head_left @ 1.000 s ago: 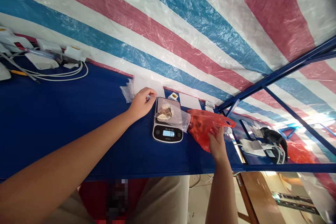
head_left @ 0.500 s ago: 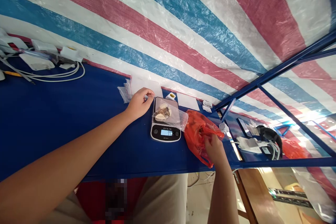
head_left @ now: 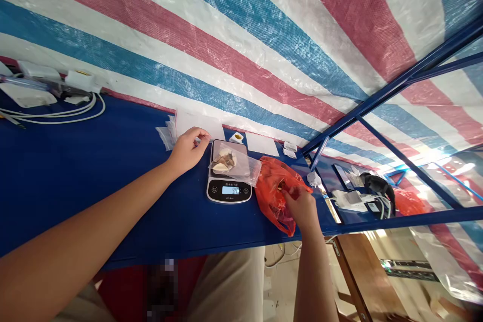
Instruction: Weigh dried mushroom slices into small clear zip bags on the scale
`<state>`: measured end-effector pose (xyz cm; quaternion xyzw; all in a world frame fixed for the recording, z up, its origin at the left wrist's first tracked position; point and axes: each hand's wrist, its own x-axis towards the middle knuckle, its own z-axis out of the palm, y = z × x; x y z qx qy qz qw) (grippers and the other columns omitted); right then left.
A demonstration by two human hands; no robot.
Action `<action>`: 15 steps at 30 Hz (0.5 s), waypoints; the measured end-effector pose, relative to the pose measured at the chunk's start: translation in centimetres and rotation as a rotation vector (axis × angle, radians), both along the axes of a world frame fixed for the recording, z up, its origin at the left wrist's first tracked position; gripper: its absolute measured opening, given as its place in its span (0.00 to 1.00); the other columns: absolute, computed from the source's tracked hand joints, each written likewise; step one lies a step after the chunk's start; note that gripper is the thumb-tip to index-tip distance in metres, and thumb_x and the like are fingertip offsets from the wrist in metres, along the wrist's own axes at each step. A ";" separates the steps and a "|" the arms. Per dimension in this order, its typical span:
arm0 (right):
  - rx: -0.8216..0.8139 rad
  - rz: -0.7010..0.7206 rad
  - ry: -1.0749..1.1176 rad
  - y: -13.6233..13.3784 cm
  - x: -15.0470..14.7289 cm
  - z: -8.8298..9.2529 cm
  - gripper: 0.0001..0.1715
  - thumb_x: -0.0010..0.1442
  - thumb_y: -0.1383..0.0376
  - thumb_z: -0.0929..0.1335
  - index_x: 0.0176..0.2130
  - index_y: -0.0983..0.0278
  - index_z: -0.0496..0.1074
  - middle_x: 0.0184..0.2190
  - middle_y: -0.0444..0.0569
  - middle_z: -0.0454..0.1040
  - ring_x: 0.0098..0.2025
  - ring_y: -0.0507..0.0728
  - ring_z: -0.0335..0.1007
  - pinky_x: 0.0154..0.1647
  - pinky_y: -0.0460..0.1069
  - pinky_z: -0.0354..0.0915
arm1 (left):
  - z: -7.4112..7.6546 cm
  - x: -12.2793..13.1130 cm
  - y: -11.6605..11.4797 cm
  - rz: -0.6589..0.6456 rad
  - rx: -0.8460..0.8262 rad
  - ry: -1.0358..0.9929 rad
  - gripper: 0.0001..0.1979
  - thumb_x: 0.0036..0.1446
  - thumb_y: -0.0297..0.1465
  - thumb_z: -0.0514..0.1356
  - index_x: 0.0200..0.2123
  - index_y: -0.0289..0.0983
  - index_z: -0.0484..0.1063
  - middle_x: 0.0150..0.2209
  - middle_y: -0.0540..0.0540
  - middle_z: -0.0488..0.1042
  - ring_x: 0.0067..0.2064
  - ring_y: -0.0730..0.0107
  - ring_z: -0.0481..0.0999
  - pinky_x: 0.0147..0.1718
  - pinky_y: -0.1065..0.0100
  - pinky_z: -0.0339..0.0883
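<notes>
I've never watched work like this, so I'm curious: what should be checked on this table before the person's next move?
1. Digital scale resting flat on the blue table: ok.
2. Scale's display readable: cannot tell; it is lit, but the digits are too small to read.
3. Clear plastic bag fully on the platform: not ok; one corner hangs past the edge.
4. Left hand off the scale: cannot tell; its fingers are very close to the platform.
5. Right hand holding the red plastic bag: ok.

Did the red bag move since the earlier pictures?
Yes. Compared with the scale, the red bag has shifted closer to it, and its bottom now hangs lower in the view.
</notes>
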<state>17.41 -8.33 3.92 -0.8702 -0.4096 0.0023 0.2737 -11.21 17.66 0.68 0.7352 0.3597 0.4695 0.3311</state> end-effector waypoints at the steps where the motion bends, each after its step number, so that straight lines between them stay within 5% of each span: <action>1: -0.015 0.037 0.022 -0.1 0.0 -0.2 0.18 0.54 0.50 0.70 0.34 0.61 0.77 0.31 0.55 0.81 0.38 0.67 0.79 0.43 0.59 0.72 | 0.1 0.0 -0.1 0.006 0.002 -0.002 0.13 0.64 0.42 0.55 0.39 0.41 0.74 0.43 0.45 0.79 0.44 0.64 0.77 0.40 0.66 0.71; 5: -0.004 0.204 0.072 -0.4 -0.6 -1.0 0.25 0.55 0.57 0.70 0.51 0.61 0.77 0.46 0.53 0.82 0.50 0.66 0.79 0.51 0.59 0.73 | 0.6 -0.5 -0.4 0.051 0.012 -0.021 0.12 0.64 0.41 0.56 0.38 0.41 0.74 0.42 0.46 0.79 0.44 0.63 0.78 0.38 0.66 0.72; 10: 0.057 0.254 0.056 -0.3 -1.0 -2.0 0.13 0.60 0.58 0.68 0.43 0.60 0.76 0.42 0.54 0.82 0.46 0.67 0.79 0.47 0.60 0.73 | 3.0 -1.7 -1.9 0.161 0.164 -0.067 0.08 0.66 0.38 0.57 0.39 0.43 0.74 0.42 0.49 0.79 0.43 0.65 0.78 0.39 0.62 0.73; 13: 0.107 0.193 0.069 -0.5 -1.0 -2.7 0.11 0.62 0.55 0.66 0.36 0.58 0.74 0.35 0.54 0.81 0.39 0.67 0.79 0.40 0.58 0.72 | 5.7 -1.2 -5.9 0.147 0.418 -0.095 0.05 0.64 0.31 0.59 0.40 0.47 0.74 0.41 0.51 0.79 0.44 0.63 0.78 0.45 0.55 0.75; 15: 0.118 0.132 0.104 -0.9 -0.9 -2.9 0.14 0.64 0.52 0.66 0.36 0.58 0.75 0.34 0.54 0.81 0.37 0.66 0.79 0.36 0.57 0.71 | 6.8 0.4 -10.1 0.000 0.515 -0.047 0.12 0.61 0.28 0.59 0.43 0.52 0.75 0.42 0.51 0.80 0.44 0.60 0.79 0.45 0.51 0.76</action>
